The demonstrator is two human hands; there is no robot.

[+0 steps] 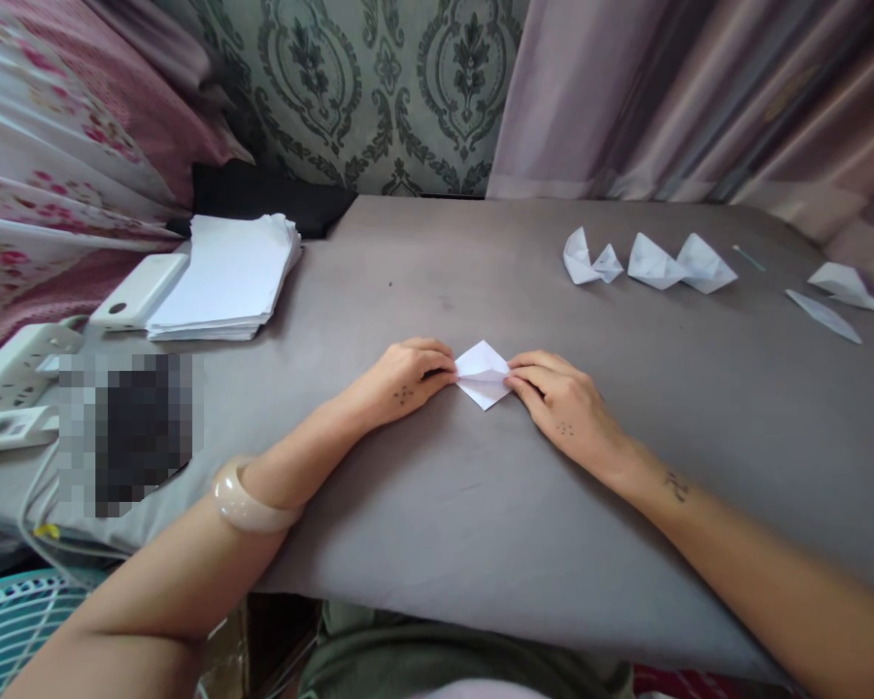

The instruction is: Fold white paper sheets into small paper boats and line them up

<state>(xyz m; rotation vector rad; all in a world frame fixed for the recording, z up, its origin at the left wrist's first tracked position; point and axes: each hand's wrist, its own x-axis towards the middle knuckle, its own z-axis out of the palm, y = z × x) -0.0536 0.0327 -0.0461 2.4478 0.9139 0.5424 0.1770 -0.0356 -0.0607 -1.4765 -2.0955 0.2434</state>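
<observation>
A small white folded paper (484, 363), diamond-shaped with a crease across its middle, is held just over the grey cloth-covered table (437, 505). My left hand (413, 379) pinches its left corner between thumb and fingers. On the opposite side, my right hand (557, 393) grips the right corner the same way. The paper's upper and lower points stick out between the two hands. Whether its underside touches the cloth, I cannot tell.
Folded paper shapes (655, 262) stand at the back right, with more folded paper (845, 286) farther right and a thin stick (749, 257) between. A stack of white sheets (222, 277) lies back left, near a white box (138, 291) and power strip (21, 369). A pixelated dark patch (144, 432) sits left.
</observation>
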